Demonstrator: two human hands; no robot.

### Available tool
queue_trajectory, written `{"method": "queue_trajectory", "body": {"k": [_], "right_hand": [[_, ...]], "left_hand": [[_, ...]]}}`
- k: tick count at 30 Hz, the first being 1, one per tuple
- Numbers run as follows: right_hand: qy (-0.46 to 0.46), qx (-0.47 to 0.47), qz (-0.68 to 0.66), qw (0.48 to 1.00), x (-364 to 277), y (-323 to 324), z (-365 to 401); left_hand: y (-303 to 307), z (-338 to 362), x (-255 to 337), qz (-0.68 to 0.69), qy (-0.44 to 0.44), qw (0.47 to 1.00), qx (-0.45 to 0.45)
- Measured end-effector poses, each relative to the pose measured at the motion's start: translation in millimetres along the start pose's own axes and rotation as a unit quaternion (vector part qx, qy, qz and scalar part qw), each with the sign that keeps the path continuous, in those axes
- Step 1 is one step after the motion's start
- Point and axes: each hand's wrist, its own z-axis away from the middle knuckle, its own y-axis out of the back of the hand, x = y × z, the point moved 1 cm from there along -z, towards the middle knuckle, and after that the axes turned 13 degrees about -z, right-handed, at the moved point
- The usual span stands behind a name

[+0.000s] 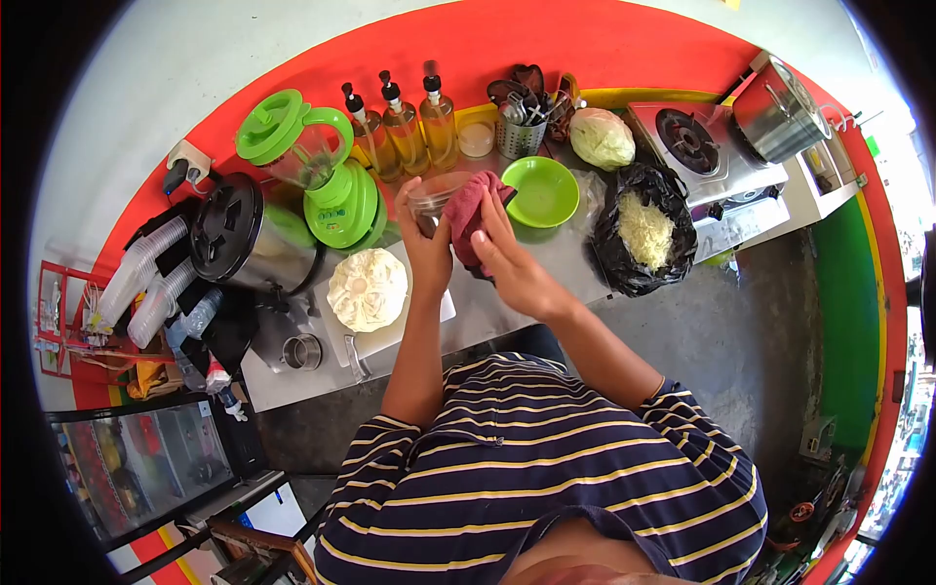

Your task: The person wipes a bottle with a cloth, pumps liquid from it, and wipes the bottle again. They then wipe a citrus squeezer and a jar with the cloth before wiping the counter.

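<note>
My left hand [428, 243] is raised over the counter, its fingers around a clear, see-through container [437, 193] whose exact kind I cannot make out. A dark red cloth [471, 216] covers the container's right side. My right hand [514, 261] presses on the cloth with fingers stretched and close together. Below the left hand, a cut cabbage [368, 290] rests on a white cutting board [426, 314], with a metal handle [357, 361] at the board's near edge. Just beyond the right hand stands a green bowl [542, 193].
A black bag [651, 282] of shredded cabbage and a whole cabbage [602, 138] are right of the bowl. Farther right are a gas stove [687, 141] and a steel pot [780, 112]. At left stand a green blender [341, 207], three pump bottles [403, 127] and a black-lidded container [228, 229].
</note>
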Motion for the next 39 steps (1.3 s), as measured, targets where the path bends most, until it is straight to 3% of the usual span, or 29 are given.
{"method": "queue_trajectory", "body": {"k": [2, 3, 6, 7, 9, 13, 15, 17, 21, 23, 25, 26, 27, 29, 30, 31, 34, 39], "right_hand": [[0.103, 0.024, 0.184, 0.977, 6.8, -5.0, -4.5], [0.103, 0.025, 0.183, 0.977, 11.5, -0.9, -10.9], [0.030, 0.117, -0.030, 0.992, 4.0, 7.6, -34.2], [0.031, 0.117, -0.030, 0.992, 1.7, 16.8, -41.9], [-0.129, 0.059, -0.167, 0.976, -4.4, 42.1, -55.8], [-0.176, 0.051, -0.271, 0.945, -17.1, 47.5, -58.6], [-0.156, 0.063, -0.292, 0.942, -11.2, 39.7, -54.9], [-0.049, 0.071, -0.260, 0.962, -5.6, 32.4, -52.3], [0.020, 0.057, -0.150, 0.987, -17.7, 10.6, -34.5], [0.051, 0.051, -0.139, 0.988, -13.7, 6.5, -29.9], [0.134, 0.102, 0.098, 0.981, -9.9, 7.5, -24.1], [0.118, 0.117, 0.009, 0.986, -8.3, 11.3, -28.7], [0.117, 0.119, 0.009, 0.986, -12.2, 15.3, -30.7], [0.019, 0.116, -0.135, 0.984, -29.1, 28.6, -32.3], [-0.045, 0.081, -0.175, 0.980, -38.4, 38.8, -32.3], [-0.044, 0.082, -0.175, 0.980, -38.2, 46.1, -33.2], [-0.022, -0.021, -0.267, 0.963, -31.1, 59.6, -34.8], [-0.050, -0.028, -0.306, 0.950, 1.7, 97.1, -41.3]], "left_hand": [[0.5, -0.3, -8.8, -0.027, 0.003, 1.000, -0.014], [-0.8, 1.8, -7.9, -0.028, 0.003, 0.999, -0.015], [-8.5, 11.5, 9.3, 0.019, 0.024, 0.998, -0.063], [-8.8, 12.8, 13.4, 0.019, 0.022, 0.998, -0.063], [-10.3, 15.9, 20.0, 0.061, -0.006, 0.992, -0.106], [-21.7, 25.0, 29.6, 0.089, -0.028, 0.985, -0.148], [-18.2, 23.5, 28.9, 0.094, -0.025, 0.986, -0.138], [-11.2, 21.0, 25.8, 0.035, -0.055, 0.992, -0.112], [-8.5, 18.4, 36.3, 0.024, -0.034, 0.997, -0.064], [-8.1, 14.4, 44.0, -0.240, -0.136, 0.961, -0.009], [-15.0, 15.1, 51.0, -0.268, -0.145, 0.952, -0.020], [-17.5, 12.8, 51.2, -0.273, -0.190, 0.942, -0.037], [-19.4, 12.0, 51.4, -0.276, -0.235, 0.930, -0.053], [-19.3, 12.8, 44.7, -0.237, -0.217, 0.943, -0.088], [-21.1, 12.9, 39.5, -0.103, -0.141, 0.979, -0.108], [-22.5, 13.1, 33.0, 0.033, -0.061, 0.990, -0.125], [-30.7, 15.9, 28.5, 0.070, -0.073, 0.982, -0.160], [-33.8, 17.7, 37.1, 0.055, -0.083, 0.975, -0.200]]}}
